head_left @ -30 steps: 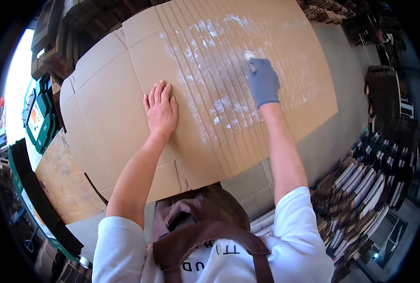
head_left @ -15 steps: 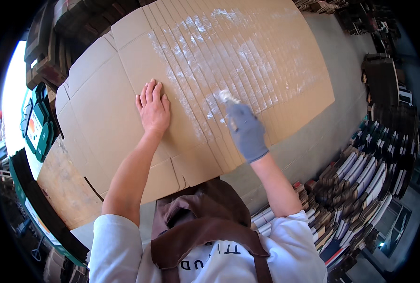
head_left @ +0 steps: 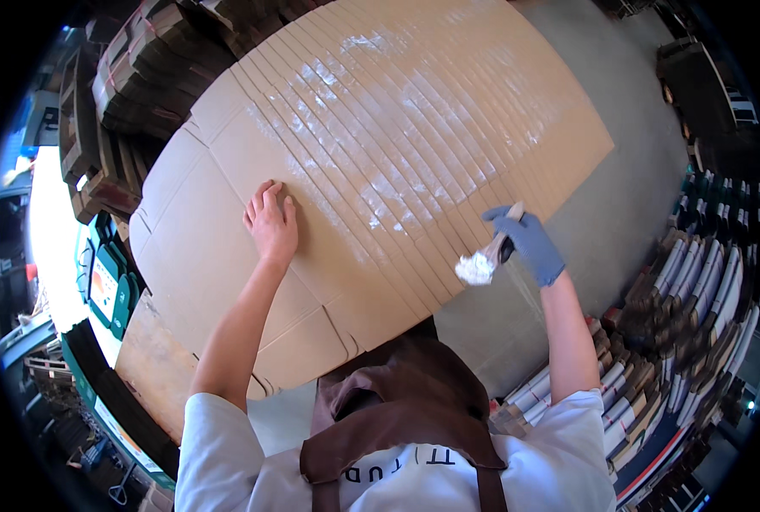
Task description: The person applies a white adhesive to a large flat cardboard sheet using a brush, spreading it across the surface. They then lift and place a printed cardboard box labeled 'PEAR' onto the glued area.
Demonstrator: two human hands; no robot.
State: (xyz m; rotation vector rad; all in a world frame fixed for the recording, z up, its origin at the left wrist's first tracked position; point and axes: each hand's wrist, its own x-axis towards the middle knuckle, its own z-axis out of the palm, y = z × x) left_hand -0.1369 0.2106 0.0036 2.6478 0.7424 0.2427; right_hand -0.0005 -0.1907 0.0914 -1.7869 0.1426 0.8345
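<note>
Fanned cardboard sheets (head_left: 218, 230) overlap in front of me, their stepped edges smeared with white, wet-looking paste (head_left: 414, 111). My bare left hand (head_left: 272, 225) lies on the plain part of the top sheet, left of the stepped edges, fingers slightly spread. In a grey glove, my right hand (head_left: 529, 243) is closed round the handle of a brush (head_left: 492, 256). White paste coats the bristles, which point down and left near the sheets' front right edge.
Bundled flat cardboard (head_left: 154, 68) and a wooden pallet (head_left: 98, 171) stand at the far left. Green printed cartons (head_left: 111, 282) are beside a wooden board (head_left: 154, 358). Stacks of folded cardboard (head_left: 687, 324) fill the right, next to grey floor (head_left: 585, 205).
My right hand has drawn the brush from the middle of the stepped edges toward the near right edge. The bristles now point toward me. My left hand stays on the cardboard.
</note>
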